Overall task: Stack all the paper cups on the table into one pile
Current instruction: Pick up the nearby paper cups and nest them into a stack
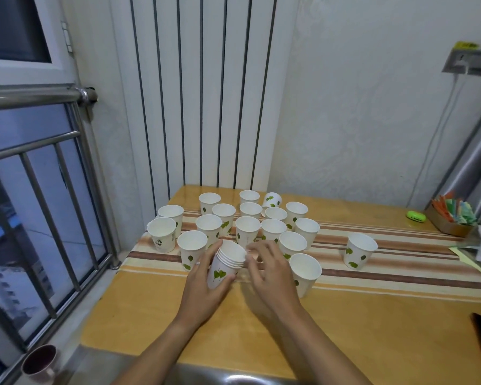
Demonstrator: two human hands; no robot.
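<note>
The left hand (203, 284) wraps its fingers around a tilted stack of nested cups (225, 263) just above the table (178, 315); the right hand (272, 270) sits beside the stack's rim, fingers loosely spread, possibly touching it; behind, loose cups (247, 227) stand clustered; one cup (359, 250) stands apart to the right.
</note>
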